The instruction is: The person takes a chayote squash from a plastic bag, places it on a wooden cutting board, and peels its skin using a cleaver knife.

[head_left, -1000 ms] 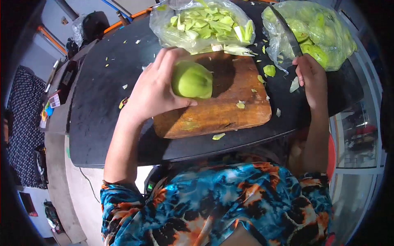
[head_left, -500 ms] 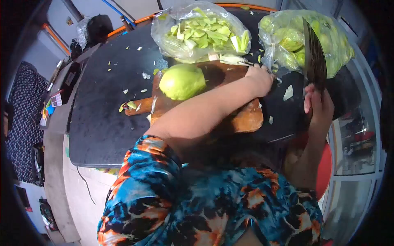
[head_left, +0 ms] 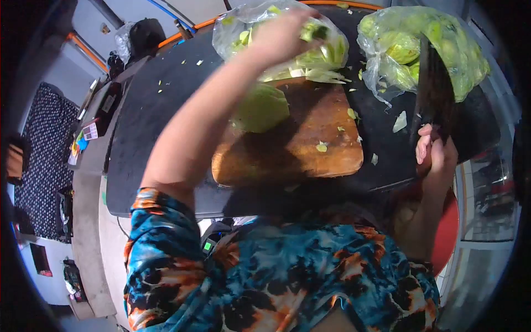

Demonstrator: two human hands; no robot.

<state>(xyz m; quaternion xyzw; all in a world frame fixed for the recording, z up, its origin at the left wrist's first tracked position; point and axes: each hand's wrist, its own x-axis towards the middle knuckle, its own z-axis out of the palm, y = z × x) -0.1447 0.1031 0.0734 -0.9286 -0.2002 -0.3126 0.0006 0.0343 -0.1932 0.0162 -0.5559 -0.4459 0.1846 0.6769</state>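
My left hand (head_left: pixel 283 34) is over the clear plastic bag (head_left: pixel 225 40) of cut pale green pieces (head_left: pixel 334 52). Its fingers are blurred, and a green and dark patch shows beside them; whether they grip it I cannot tell. My right hand (head_left: pixel 437 154) is closed round the handle of a large broad-bladed knife (head_left: pixel 435 88), held upright right of the cutting board. On the wooden cutting board (head_left: pixel 326 130) lies a large pale green fruit (head_left: pixel 265 109) with a flat cut end, partly behind my left forearm.
A second plastic bag (head_left: pixel 469 63) full of whole green fruits stands at the back right, behind the knife blade. White and green scraps (head_left: pixel 400 122) are scattered over the dark table (head_left: pixel 160 122). A red seat (head_left: pixel 447 227) is below the table's right edge.
My left hand has moved from the board's right side up and left over the bag of cut pieces, uncovering the board. The knife stays upright in my right hand. The view has shifted slightly.
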